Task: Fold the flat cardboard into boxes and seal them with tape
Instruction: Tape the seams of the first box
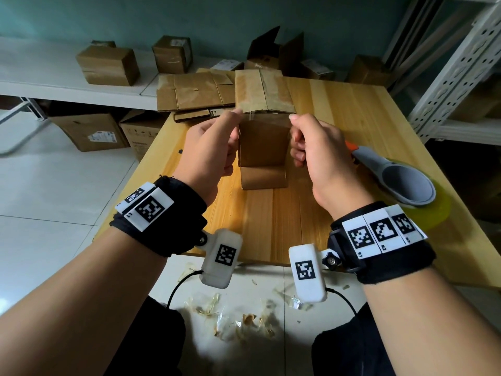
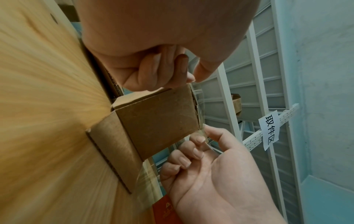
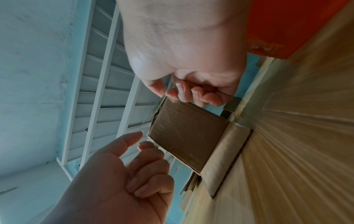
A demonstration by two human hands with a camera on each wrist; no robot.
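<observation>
On the wooden table stands an upright box, its bottom flap splayed toward the person. The left hand and right hand each pinch 1 end of a clear tape strip, between thumb and forefinger, stretched across the box's near top edge. A tape dispenser lies just right of the right hand. Flat cardboard lies behind the box.
</observation>
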